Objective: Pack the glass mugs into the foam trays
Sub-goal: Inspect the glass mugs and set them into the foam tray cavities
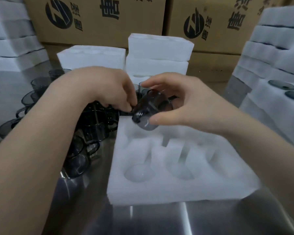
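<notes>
A white foam tray (176, 189) with several round pockets lies on the steel table in front of me; the pockets I can see hold nothing. Both hands hold one smoky grey glass mug (147, 111), tilted, just above the tray's far left corner. My right hand (182, 106) curls round its body with the thumb on the base. My left hand (112, 89) pinches the mug at its left side, where the handle seems to be. Several more dark glass mugs (85, 133) crowd the table to the left of the tray.
Stacks of white foam trays stand behind (158, 55), at the far left (15, 48) and at the right (278, 53), the right ones with dark glass showing. Cardboard boxes (95, 19) form the back wall. Steel table (159, 221) extends toward me.
</notes>
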Demonstrator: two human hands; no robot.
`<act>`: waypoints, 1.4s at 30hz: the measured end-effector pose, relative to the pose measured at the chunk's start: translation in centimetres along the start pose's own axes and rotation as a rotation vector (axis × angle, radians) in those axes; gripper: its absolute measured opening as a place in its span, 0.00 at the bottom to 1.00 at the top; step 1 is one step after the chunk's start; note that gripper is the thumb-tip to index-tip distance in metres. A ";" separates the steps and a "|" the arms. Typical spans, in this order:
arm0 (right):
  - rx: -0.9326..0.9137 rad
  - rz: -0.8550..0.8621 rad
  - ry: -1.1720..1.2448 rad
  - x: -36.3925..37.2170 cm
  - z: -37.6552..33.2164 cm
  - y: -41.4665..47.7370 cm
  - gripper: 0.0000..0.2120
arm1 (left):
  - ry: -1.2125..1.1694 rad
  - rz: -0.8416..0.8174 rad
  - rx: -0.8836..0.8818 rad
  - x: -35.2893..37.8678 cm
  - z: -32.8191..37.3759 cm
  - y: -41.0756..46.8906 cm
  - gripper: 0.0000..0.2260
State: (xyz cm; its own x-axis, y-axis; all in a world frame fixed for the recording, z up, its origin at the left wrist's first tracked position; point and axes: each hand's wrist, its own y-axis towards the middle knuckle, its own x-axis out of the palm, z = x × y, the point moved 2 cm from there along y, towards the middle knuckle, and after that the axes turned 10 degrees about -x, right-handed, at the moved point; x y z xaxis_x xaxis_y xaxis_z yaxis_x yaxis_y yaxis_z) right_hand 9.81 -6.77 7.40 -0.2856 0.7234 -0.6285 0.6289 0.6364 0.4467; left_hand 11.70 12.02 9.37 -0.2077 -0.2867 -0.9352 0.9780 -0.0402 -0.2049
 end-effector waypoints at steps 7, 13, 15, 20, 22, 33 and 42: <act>-0.100 -0.184 -0.359 3.1 -1.4 1.3 0.26 | -0.046 -0.087 0.024 0.9 -1.4 1.2 0.14; -0.062 -0.224 -0.322 2.9 -1.7 1.3 0.27 | -0.080 -0.137 0.017 1.4 -2.1 1.8 0.14; -0.052 -0.222 -0.312 2.9 -1.6 1.3 0.27 | -0.095 -0.148 0.013 1.5 -2.2 1.9 0.15; -0.048 -0.265 -0.401 3.2 -1.5 1.1 0.26 | -0.118 -0.162 0.015 1.7 -2.2 2.0 0.13; -0.049 -0.288 -0.457 3.5 -1.6 1.0 0.26 | -0.145 -0.172 0.019 1.7 -2.2 2.1 0.13; 0.021 -0.625 -0.644 5.1 -0.7 -0.9 0.38 | -0.186 -0.160 0.017 1.7 -2.1 1.9 0.14; 0.111 -0.739 -0.574 5.3 0.2 -1.3 0.40 | -0.186 -0.150 0.012 1.8 -2.0 2.0 0.10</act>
State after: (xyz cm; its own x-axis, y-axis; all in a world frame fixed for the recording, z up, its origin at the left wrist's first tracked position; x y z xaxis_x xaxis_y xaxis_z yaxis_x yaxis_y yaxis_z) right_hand 7.58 -3.80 3.38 -0.2581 -0.1146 -0.9593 0.5048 0.8306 -0.2350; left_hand 13.20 13.36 6.75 -0.3439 -0.4482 -0.8252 0.9370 -0.1061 -0.3329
